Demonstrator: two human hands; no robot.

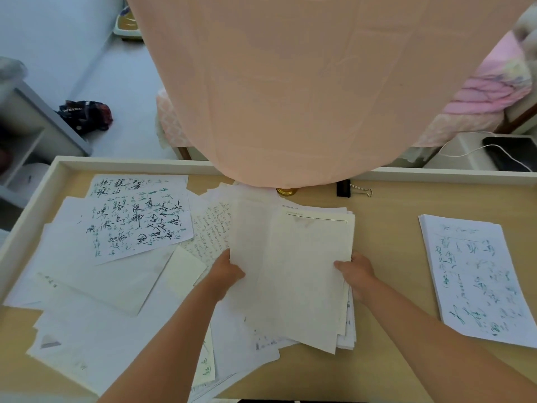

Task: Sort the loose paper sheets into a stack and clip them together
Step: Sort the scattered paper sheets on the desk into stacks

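So we're holding the bundle of sheets (296, 271) mid-desk, left hand (229, 274) and right hand (359, 271) pinching its side edges, long axis pointing away; the binder clip (348, 189) is sitting beyond, nearer the right.

- Dark bag (85, 114) on the floor (125, 82), upper left: white letters, roughly "WEID…", the rest blurred.
- Brush-written sheet (136, 219), left: black and green handwritten characters, not surely readable.
- Right stack (476, 274): green scribbles, illegible.
- Centre sheets (305, 271): faint print, illegible.
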